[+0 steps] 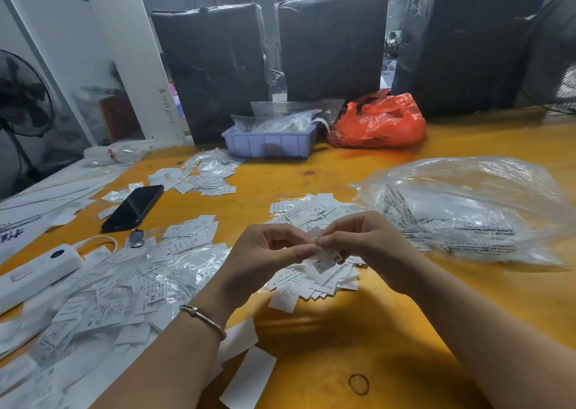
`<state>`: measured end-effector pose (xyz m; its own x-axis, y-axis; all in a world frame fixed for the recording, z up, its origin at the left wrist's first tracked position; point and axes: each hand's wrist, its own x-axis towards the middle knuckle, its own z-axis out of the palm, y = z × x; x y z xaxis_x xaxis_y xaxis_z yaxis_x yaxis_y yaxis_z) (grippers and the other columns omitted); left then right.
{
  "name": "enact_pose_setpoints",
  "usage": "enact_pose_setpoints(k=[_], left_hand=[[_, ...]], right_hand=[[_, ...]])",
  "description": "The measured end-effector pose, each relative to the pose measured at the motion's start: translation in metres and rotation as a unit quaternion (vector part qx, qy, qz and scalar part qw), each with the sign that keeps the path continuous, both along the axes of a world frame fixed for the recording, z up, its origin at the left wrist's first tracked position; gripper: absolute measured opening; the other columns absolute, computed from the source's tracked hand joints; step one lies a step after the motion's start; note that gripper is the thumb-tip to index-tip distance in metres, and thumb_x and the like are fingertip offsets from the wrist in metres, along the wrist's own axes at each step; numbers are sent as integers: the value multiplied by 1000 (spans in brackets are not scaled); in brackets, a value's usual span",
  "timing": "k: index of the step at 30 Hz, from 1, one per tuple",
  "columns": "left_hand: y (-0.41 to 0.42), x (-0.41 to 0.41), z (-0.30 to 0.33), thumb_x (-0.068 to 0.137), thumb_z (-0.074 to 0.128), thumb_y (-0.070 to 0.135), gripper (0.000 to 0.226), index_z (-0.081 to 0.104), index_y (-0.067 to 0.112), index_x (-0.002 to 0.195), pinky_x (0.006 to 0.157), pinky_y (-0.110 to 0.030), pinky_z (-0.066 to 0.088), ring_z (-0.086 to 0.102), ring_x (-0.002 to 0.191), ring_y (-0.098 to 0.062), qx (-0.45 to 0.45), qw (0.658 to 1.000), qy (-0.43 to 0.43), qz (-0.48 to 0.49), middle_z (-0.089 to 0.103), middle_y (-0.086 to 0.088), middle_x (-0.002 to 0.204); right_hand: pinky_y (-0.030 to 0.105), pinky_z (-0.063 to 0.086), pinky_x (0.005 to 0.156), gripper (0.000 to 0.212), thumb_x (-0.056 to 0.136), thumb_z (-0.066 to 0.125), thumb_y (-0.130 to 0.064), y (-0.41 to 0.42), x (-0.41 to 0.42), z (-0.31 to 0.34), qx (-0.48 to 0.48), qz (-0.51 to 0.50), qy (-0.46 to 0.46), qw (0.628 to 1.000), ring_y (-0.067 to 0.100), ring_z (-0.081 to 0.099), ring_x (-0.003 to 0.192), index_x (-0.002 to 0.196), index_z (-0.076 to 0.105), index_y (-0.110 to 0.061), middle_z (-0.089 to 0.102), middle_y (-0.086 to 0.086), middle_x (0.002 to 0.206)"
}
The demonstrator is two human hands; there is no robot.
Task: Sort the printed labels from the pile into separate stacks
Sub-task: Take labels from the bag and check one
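Over the middle of the orange table, my left hand (pixel 265 254) and my right hand (pixel 363 242) meet fingertip to fingertip and pinch a small white label (pixel 327 260) printed "XS". Under them lies a loose stack of white labels (pixel 314 285). Another stack of labels (pixel 311 210) sits just beyond my hands. A big mixed pile of labels and clear wrappers (pixel 124 284) spreads at the left. A smaller heap of labels (pixel 202 178) lies farther back.
A black phone (pixel 134 207) and a white power strip (pixel 34 273) lie at the left. A large clear plastic bag (pixel 467 212) fills the right side. A blue tray (pixel 271 143) and a red plastic bag (pixel 378 121) stand at the back. A rubber band (pixel 359 384) lies near the front.
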<state>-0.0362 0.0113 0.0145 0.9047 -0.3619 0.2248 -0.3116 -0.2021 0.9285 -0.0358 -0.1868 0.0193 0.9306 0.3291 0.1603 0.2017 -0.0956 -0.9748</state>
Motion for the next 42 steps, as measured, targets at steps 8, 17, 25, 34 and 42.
enact_pose_setpoints(k=[8, 17, 25, 34, 42], left_hand=[[2, 1, 1, 75, 75, 24, 24, 77, 4, 87, 72, -23, 55, 66, 77, -17, -25, 1000, 8, 6, 73, -12, 83], [2, 1, 1, 75, 76, 27, 24, 75, 4, 79, 67, -25, 50, 61, 71, -16, -2, 1000, 3, 23, 68, -15, 74], [-2, -3, 2, 70, 78, 29, 28, 77, 5, 82, 73, -34, 56, 67, 87, -32, -36, 999, -23, 24, 73, -11, 87], [-1, -3, 4, 75, 74, 17, 24, 73, -7, 79, 71, -37, 56, 67, 81, -28, -14, 999, -35, 5, 70, -17, 85], [-2, -4, 4, 73, 76, 23, 23, 74, 1, 75, 73, -38, 56, 68, 82, -23, -7, 1000, -25, 11, 71, -13, 84]], right_hand=[[21, 49, 57, 9, 78, 69, 1, -4, 2, 2, 15, 9, 47, 999, 15, 63, 67, 74, 76, -4, 70, 20, 78], [17, 42, 56, 12, 73, 80, -21, -4, -2, 5, -81, 23, 13, 996, 7, 57, 62, 76, 78, -10, 72, 13, 73], [31, 46, 74, 38, 52, 79, -42, 3, 0, -2, 88, -11, 97, 991, 12, 67, 76, 81, 79, -17, 75, 5, 85], [24, 43, 67, 25, 57, 79, -37, 5, -2, 0, 43, -29, 56, 997, 4, 64, 73, 72, 76, -17, 73, -1, 82], [18, 54, 66, 10, 61, 78, -19, 1, 0, -2, 85, -26, 11, 996, 9, 67, 77, 59, 72, -12, 72, -1, 80]])
